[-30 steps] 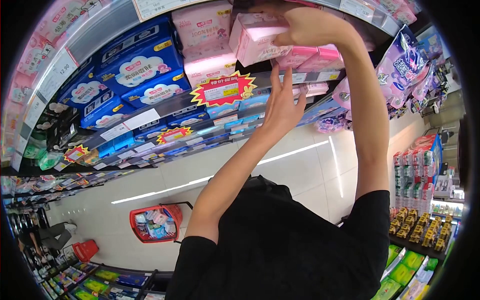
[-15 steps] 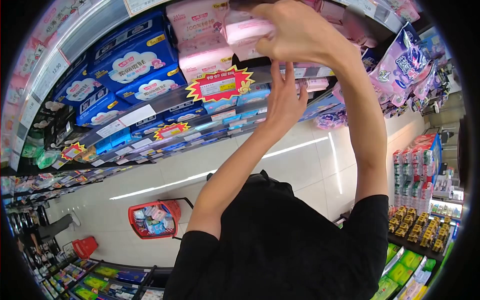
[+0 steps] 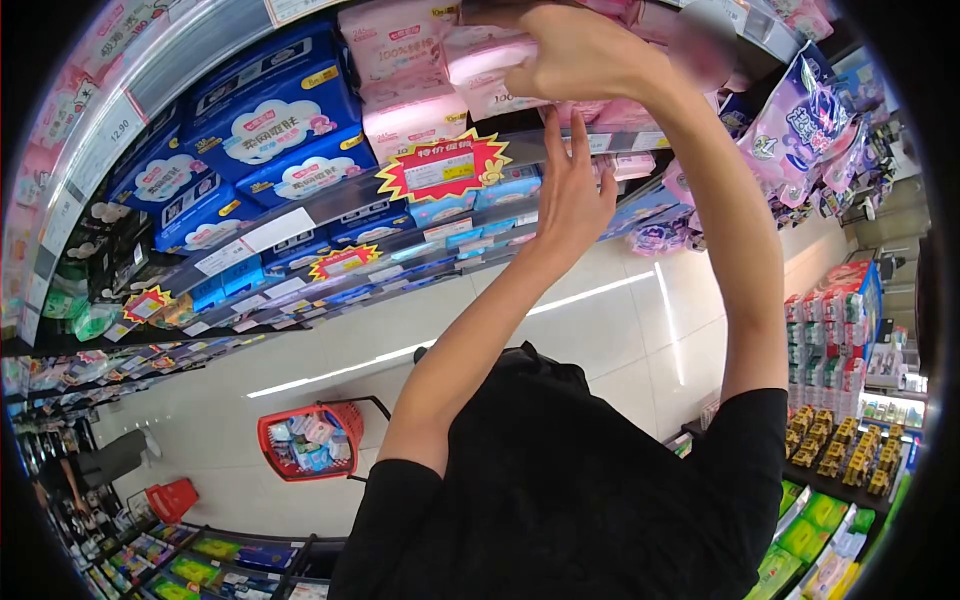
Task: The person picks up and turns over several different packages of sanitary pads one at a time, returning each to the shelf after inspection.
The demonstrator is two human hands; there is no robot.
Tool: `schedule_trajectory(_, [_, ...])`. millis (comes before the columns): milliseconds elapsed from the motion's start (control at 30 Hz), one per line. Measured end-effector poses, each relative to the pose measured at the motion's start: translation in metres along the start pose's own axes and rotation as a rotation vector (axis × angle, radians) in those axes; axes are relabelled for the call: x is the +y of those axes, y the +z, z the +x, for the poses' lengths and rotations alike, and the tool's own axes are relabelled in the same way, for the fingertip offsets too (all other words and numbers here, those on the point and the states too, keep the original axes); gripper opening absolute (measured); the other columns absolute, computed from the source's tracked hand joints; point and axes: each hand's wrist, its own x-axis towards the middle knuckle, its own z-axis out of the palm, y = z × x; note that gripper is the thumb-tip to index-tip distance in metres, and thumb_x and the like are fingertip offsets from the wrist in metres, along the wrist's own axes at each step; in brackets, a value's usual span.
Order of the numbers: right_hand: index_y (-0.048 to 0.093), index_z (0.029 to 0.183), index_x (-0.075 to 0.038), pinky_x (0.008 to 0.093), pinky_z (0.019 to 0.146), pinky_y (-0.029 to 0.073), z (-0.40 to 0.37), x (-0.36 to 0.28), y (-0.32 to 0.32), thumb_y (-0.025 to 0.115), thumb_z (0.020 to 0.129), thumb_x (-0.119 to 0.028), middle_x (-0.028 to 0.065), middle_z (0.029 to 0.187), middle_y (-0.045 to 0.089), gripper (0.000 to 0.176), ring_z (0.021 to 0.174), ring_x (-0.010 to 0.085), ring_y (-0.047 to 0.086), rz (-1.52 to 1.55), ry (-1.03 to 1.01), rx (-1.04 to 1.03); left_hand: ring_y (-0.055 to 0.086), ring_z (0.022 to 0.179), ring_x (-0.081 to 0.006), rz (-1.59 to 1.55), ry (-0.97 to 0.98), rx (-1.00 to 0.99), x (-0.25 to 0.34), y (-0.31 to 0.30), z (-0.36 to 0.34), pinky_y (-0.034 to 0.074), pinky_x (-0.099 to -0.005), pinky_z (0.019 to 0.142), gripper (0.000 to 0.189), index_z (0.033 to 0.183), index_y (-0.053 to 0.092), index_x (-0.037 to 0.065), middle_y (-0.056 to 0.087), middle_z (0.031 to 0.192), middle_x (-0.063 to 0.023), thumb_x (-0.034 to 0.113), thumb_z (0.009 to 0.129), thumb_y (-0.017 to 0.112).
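Observation:
My right hand (image 3: 590, 60) reaches over the upper shelf, its fingers bent around a pink pack of sanitary pads (image 3: 490, 75). The thumb lies at the pack's right front side; the far fingertips are partly hidden behind its top. This pack sits beside other pink packs (image 3: 400, 50) stacked to its left. Lower down, my left hand (image 3: 578, 185) has its fingers stretched out and apart, their tips by the shelf's front edge (image 3: 625, 143). It holds nothing. A red and yellow price sign (image 3: 445, 172) hangs from that edge, left of my left hand.
Blue packs (image 3: 275, 125) fill the shelf on the left. Purple bags (image 3: 800, 120) hang at the right. A red shopping basket (image 3: 265, 440) with several packs in it stands on the floor behind me. Another person's leg (image 3: 120, 455) shows at the far left.
The pink pack in my right hand has moved down slightly and looks less tilted, closer in line with the stack beside it. My left hand has hardly moved.

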Motion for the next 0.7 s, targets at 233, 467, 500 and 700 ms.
schedule_trajectory(233, [0.048, 0.133, -0.007, 0.0388, 0.092, 0.046, 0.030, 0.067, 0.055, 0.061, 0.074, -0.019, 0.0218, 0.117, 0.059, 0.062, 0.101, 0.0357, 0.060, -0.086, -0.152, 0.250, 0.036, 0.128, -0.0505, -0.005, -0.060, -0.018, 0.004, 0.001, 0.001, 0.038, -0.0433, 0.104, 0.077, 0.146, 0.018, -0.006, 0.012, 0.146, -0.0339, 0.012, 0.083, 0.060])
schedule_trajectory(467, [0.047, 0.136, -0.010, 0.0459, 0.079, 0.050, 0.013, 0.067, 0.076, 0.062, 0.076, -0.016, 0.0265, 0.096, 0.064, 0.063, 0.085, 0.0408, 0.062, -0.063, -0.249, 0.333, 0.046, 0.112, -0.0490, -0.003, -0.059, 0.053, 0.005, -0.005, -0.003, 0.046, -0.0466, 0.089, 0.060, 0.132, 0.036, -0.010, 0.030, 0.129, -0.0334, 0.006, 0.079, 0.062])
schedule_trajectory(500, [0.048, 0.136, -0.011, 0.0449, 0.082, 0.049, 0.009, 0.062, 0.073, 0.062, 0.077, -0.015, 0.0239, 0.101, 0.064, 0.061, 0.089, 0.0397, 0.061, -0.076, -0.223, 0.309, 0.047, 0.110, -0.0482, 0.038, -0.036, 0.079, 0.007, -0.005, -0.002, 0.047, -0.0465, 0.088, 0.059, 0.130, 0.038, -0.010, 0.031, 0.127, -0.0329, 0.006, 0.079, 0.062])
schedule_trajectory(700, [0.051, 0.128, -0.013, 0.0430, 0.089, 0.047, 0.003, 0.070, 0.093, 0.067, 0.081, -0.019, 0.0145, 0.113, 0.061, 0.051, 0.102, 0.0353, 0.058, -0.271, -0.282, 0.423, 0.044, 0.110, -0.0451, 0.128, 0.062, 0.102, 0.010, -0.002, -0.006, 0.043, -0.0464, 0.090, 0.056, 0.126, 0.044, -0.009, 0.037, 0.121, -0.0303, 0.006, 0.076, 0.064])
